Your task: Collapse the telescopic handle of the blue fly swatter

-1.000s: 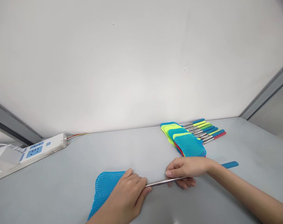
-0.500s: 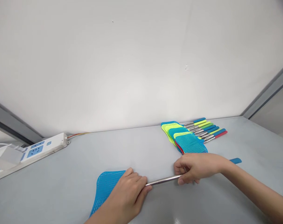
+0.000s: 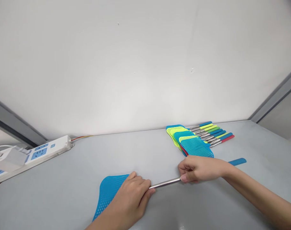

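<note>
A blue fly swatter lies across the grey table in front of me. Its mesh head [image 3: 106, 191] is at the left, its metal telescopic rod [image 3: 165, 183] runs to the right, and its blue handle tip [image 3: 237, 161] shows beyond my wrist. My left hand [image 3: 131, 199] presses down on the mesh head where the rod joins it, fingers curled. My right hand [image 3: 200, 169] is closed around the rod further right.
A fanned stack of several fly swatters [image 3: 195, 140] in blue, yellow-green and red lies at the back right near the white wall. A white and blue power strip [image 3: 37, 153] with plugs sits at the far left. The table [image 3: 75, 182] is grey.
My right hand slid to the right along the rod and closed on it. The handle tip has moved further right and back. My left hand has stayed on the mesh head.
</note>
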